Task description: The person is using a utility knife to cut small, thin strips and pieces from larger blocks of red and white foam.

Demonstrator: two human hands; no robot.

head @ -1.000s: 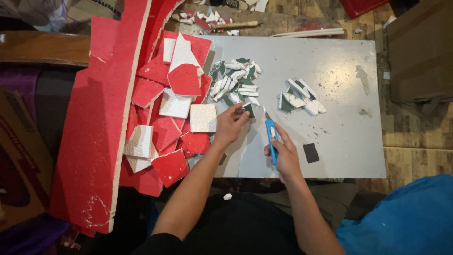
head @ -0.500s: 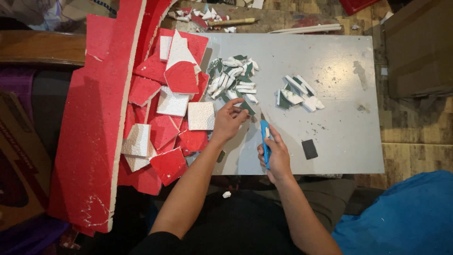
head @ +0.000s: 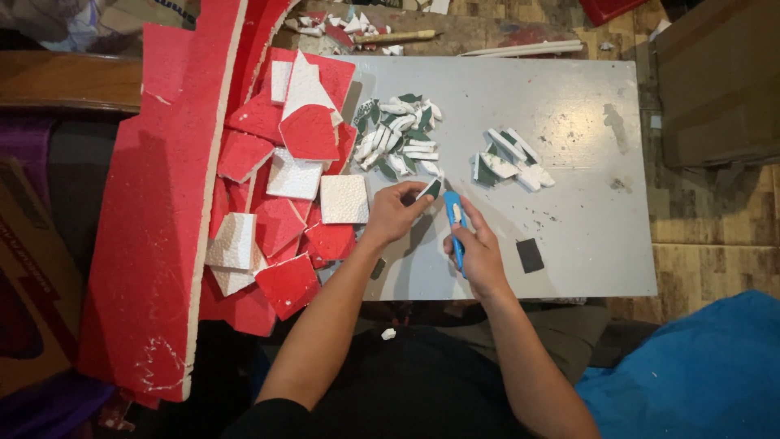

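Head view — brown cardboard box [head: 719,81], upper right

left hand [head: 396,213] has lifted the small piece [head: 431,189]; knife [head: 454,223] tilted closer

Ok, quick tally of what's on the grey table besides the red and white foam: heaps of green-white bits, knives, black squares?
Heaps of green-white bits: 2 (left heap, right heap)
Blue knife, in the right hand: 1
Black square: 1
Single green-white bit, in the left hand: 1
Total: 5
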